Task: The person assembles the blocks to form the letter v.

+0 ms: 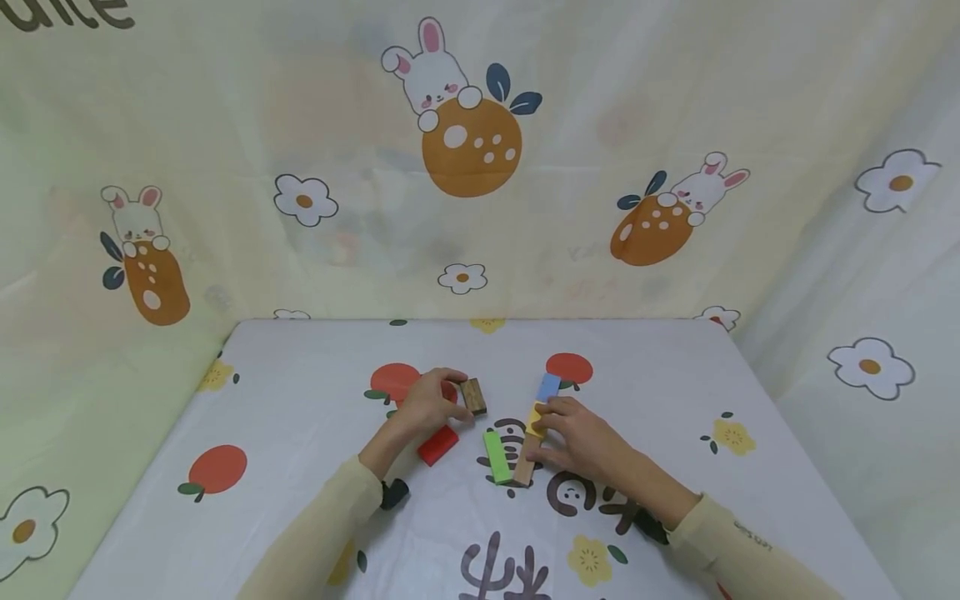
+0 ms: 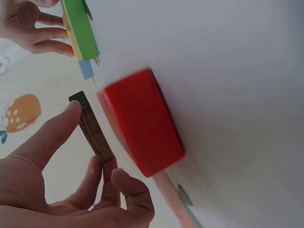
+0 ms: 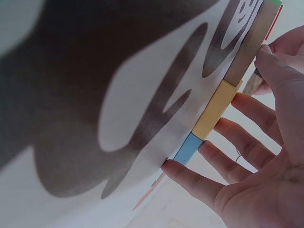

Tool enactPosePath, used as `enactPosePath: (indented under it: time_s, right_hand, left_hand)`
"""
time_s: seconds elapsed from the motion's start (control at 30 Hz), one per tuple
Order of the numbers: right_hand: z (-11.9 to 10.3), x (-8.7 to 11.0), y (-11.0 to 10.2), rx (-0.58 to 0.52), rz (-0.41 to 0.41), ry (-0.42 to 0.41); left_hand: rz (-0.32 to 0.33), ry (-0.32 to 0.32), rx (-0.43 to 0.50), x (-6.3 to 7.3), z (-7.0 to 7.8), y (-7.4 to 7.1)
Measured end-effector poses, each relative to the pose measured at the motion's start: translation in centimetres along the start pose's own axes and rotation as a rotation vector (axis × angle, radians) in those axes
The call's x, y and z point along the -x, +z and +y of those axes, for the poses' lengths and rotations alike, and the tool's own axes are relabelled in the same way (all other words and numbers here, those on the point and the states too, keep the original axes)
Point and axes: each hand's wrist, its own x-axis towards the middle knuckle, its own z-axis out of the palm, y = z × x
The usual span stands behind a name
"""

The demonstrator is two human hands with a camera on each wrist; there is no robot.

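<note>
My left hand pinches a dark brown wooden block by its ends, thumb at one and fingertips at the other. Close by that hand lies a red block. My right hand rests along a row of blocks laid end to end: blue, yellow and light brown wood. Its spread fingertips touch the blue and yellow blocks, while the thumb lies at the wooden one. Left of the row, a green block meets the wooden block's near end at an angle.
A white tablecloth printed with fruit, flowers and dark drawings covers the table. Behind it hangs a pale curtain with rabbits and flowers, which continues along both sides. Black wrist devices show at both sleeves.
</note>
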Motion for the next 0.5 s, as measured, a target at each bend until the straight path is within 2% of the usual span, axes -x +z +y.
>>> enactPosePath:
  time_s: [0.27,0.5]
  right_hand:
    - [0.16,-0.01,0.07,-0.007,-0.001,0.004]
    - [0.07,0.02,-0.11,-0.018,-0.013,0.008]
  left_hand:
    - [-0.037,0.019,0.044,0.77,0.56,0.04]
    - [-0.031,0.030,0.025,1.07,0.61,0.45]
